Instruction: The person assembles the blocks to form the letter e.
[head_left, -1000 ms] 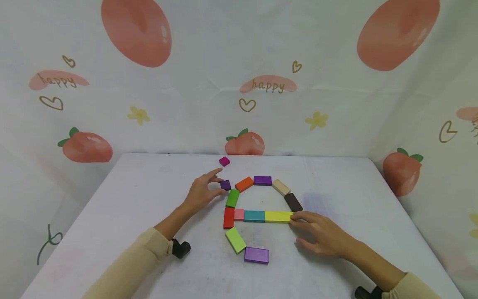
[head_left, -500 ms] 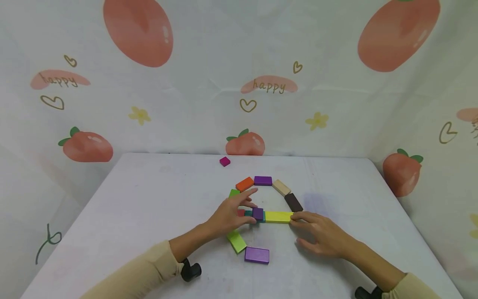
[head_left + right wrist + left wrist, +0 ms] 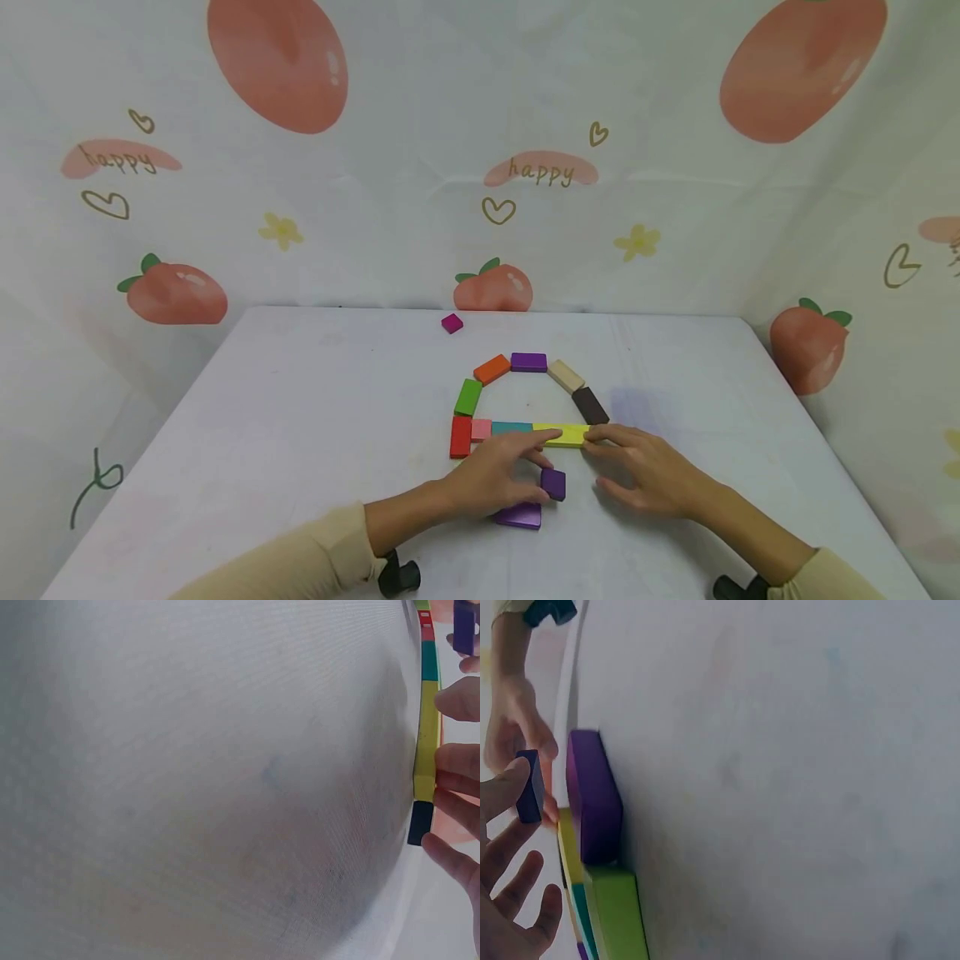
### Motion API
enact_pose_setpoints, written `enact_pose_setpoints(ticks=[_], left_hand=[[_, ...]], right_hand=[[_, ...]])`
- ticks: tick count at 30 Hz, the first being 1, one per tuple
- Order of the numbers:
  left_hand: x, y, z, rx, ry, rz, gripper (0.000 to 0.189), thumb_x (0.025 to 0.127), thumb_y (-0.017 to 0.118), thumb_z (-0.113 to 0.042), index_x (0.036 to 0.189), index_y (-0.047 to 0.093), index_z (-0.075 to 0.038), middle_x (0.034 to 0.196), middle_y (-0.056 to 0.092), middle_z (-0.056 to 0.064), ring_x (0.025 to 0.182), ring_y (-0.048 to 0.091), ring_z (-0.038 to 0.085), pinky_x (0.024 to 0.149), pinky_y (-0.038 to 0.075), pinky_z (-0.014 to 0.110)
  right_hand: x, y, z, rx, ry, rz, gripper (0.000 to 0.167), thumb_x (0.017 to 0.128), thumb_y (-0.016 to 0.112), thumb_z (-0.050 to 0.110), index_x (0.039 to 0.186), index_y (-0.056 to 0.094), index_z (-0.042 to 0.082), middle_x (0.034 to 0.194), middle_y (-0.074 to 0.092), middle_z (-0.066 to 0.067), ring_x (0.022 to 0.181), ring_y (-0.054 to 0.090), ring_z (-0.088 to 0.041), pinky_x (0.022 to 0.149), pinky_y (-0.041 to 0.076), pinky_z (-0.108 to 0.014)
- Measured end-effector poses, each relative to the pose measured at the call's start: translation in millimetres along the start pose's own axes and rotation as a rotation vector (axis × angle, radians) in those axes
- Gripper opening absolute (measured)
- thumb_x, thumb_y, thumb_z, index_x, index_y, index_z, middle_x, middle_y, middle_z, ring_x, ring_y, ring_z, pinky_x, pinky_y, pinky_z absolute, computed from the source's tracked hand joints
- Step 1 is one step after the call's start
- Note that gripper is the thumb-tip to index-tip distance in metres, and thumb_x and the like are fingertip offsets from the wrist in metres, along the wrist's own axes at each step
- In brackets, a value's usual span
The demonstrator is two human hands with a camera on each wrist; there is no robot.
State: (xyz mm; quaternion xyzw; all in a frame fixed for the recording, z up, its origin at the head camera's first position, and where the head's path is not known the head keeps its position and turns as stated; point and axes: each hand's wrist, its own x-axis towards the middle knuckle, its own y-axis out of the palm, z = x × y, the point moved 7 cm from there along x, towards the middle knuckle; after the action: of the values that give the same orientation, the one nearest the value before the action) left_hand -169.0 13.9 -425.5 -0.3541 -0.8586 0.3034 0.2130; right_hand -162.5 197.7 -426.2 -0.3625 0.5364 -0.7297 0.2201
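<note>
Between thumb and finger, my left hand (image 3: 491,475) pinches a small dark purple block (image 3: 553,484), held over the near part of the block outline. In the left wrist view the same purple block (image 3: 529,786) shows between thumb and fingertip. Below that hand lies a lighter purple block (image 3: 521,516), partly covered by it; a lime green block (image 3: 615,911) touches its end. My right hand (image 3: 648,471) rests with its fingertips at the right end of the long yellow block (image 3: 566,435), fingers extended. A teal block (image 3: 512,427) adjoins the yellow one.
Pink (image 3: 482,430), red (image 3: 461,437), green (image 3: 468,397), orange (image 3: 492,369), purple (image 3: 528,362), beige (image 3: 566,376) and black blocks (image 3: 590,406) form a ring with the yellow row. A magenta block (image 3: 452,323) lies near the white table's (image 3: 337,367) back edge.
My left hand has carried the small purple block from the ring's upper left, across the teal block, to the near right side. The right hand stays at the yellow block.
</note>
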Motion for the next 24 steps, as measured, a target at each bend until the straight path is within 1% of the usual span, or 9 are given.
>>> enact_pose_setpoints(ticks=[4, 8, 12, 17, 20, 24], left_hand=[[0.3, 12.0, -2.0, 0.024, -0.014, 0.034, 0.077, 0.085, 0.081, -0.028, 0.151, 0.042, -0.018, 0.111, 0.071, -0.015, 0.121, 0.057, 0.006, 0.105, 0.045, 0.032], [0.3, 19.6, -3.5, 0.035, -0.023, 0.054, 0.080, 0.083, 0.082, -0.028, 0.151, 0.042, -0.018, 0.113, 0.071, -0.013, 0.116, 0.058, 0.000, 0.104, 0.045, 0.029], [0.6, 24.1, -4.3, 0.061, -0.043, 0.076, 0.078, 0.083, 0.082, -0.030, 0.150, 0.044, -0.018, 0.111, 0.071, -0.014, 0.115, 0.059, 0.000, 0.101, 0.047, 0.028], [0.1, 28.4, -2.4, 0.091, -0.076, 0.117, 0.068, 0.084, 0.082, -0.032, 0.144, 0.053, -0.019, 0.108, 0.071, -0.016, 0.112, 0.058, 0.000, 0.097, 0.048, 0.026], [0.0, 29.5, -1.8, 0.084, -0.076, 0.137, 0.060, 0.084, 0.081, -0.032, 0.138, 0.058, -0.020, 0.106, 0.071, -0.017, 0.109, 0.058, -0.001, 0.095, 0.048, 0.024], [1.2, 30.6, -1.2, 0.055, -0.070, 0.148, 0.046, 0.088, 0.077, -0.028, 0.131, 0.064, -0.019, 0.105, 0.071, -0.017, 0.107, 0.058, -0.002, 0.094, 0.048, 0.023]], right_hand=[[-0.3, 0.2, -0.7, 0.003, 0.007, 0.007, 0.043, 0.078, 0.081, 0.025, 0.115, 0.073, 0.004, 0.125, 0.064, -0.006, 0.114, 0.063, -0.025, 0.087, 0.056, -0.045], [-0.3, 0.2, 0.1, -0.003, -0.004, -0.002, 0.044, 0.078, 0.081, 0.024, 0.116, 0.073, 0.003, 0.125, 0.064, -0.007, 0.114, 0.063, -0.024, 0.087, 0.056, -0.044], [-0.4, 0.5, 0.1, -0.005, 0.001, 0.000, 0.044, 0.078, 0.081, 0.025, 0.116, 0.073, 0.004, 0.125, 0.064, -0.006, 0.114, 0.063, -0.024, 0.087, 0.056, -0.045], [0.2, 0.9, -0.3, -0.008, 0.018, 0.008, 0.043, 0.079, 0.081, 0.025, 0.116, 0.073, 0.005, 0.125, 0.064, -0.006, 0.114, 0.064, -0.024, 0.087, 0.056, -0.045], [0.5, 1.4, -0.2, -0.006, 0.022, 0.010, 0.042, 0.080, 0.080, 0.025, 0.117, 0.073, 0.005, 0.125, 0.064, -0.005, 0.113, 0.064, -0.024, 0.086, 0.057, -0.045], [0.8, 2.1, 0.1, 0.003, 0.025, 0.017, 0.042, 0.081, 0.079, 0.024, 0.117, 0.073, 0.005, 0.126, 0.064, -0.006, 0.113, 0.064, -0.025, 0.086, 0.056, -0.046]])
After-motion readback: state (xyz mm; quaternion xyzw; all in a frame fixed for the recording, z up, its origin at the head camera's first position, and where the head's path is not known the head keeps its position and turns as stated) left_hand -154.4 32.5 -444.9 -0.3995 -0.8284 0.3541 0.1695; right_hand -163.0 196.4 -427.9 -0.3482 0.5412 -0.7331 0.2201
